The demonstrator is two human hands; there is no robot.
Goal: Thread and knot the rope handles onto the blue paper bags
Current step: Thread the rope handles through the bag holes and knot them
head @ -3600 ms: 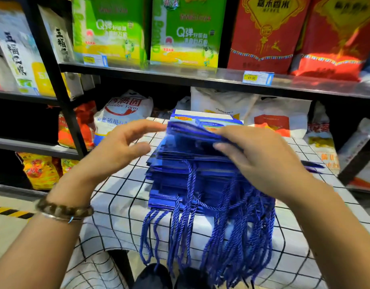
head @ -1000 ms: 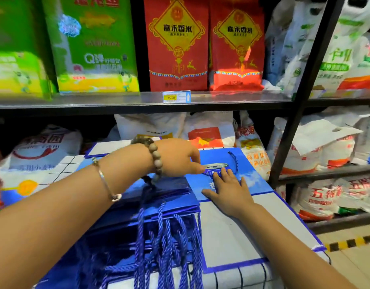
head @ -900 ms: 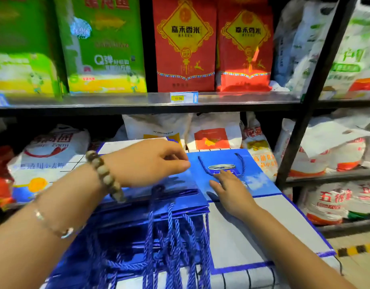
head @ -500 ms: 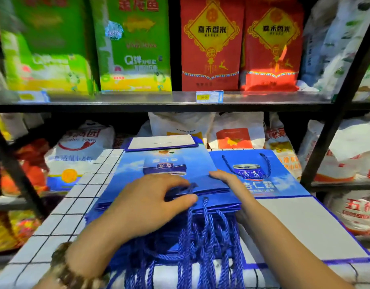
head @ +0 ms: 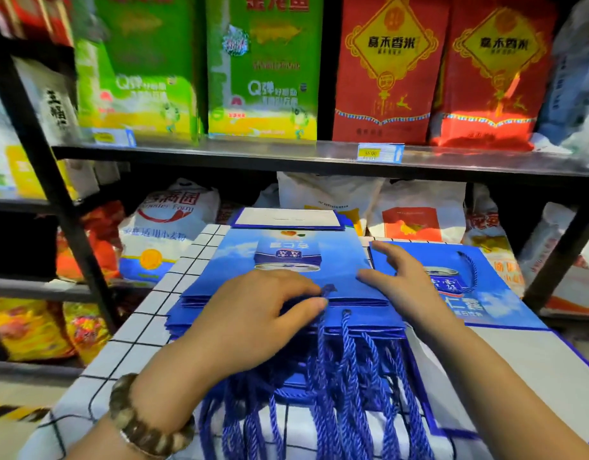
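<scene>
Two hands meet at a stack of blue bags [head: 286, 257] that lies flat on a table [head: 173, 287] covered with a white, black-checked cloth. The left hand [head: 253, 320] rests on the near edge of the stack with its fingers curled, and its thumb and forefinger appear to pinch a frayed rope end [head: 329, 288] that sticks up just beyond them. The right hand [head: 402, 283] lies flat with its fingers straight and spread, the thumb on the stack's right edge and the other fingers reaching over a single bag [head: 492, 293] that lies just beside the stack. That bag has a rope handle [head: 472, 270] looped across its printed face. Many blue ropes [head: 346, 376] trail from the lower bags in the stack and hang over the near side of the table. A bead bracelet [head: 143, 423] circles the left wrist. A white sheet [head: 518, 360] with a blue border lies under the single bag and the right forearm. Beyond the stack is a white card [head: 286, 217] edged in blue. Behind the table, a shelf [head: 253, 157] carries green packs [head: 263, 71] and red packs [head: 389, 71], with a price tag [head: 379, 152] on its front edge; white sacks [head: 167, 224] sit on the level below.
</scene>
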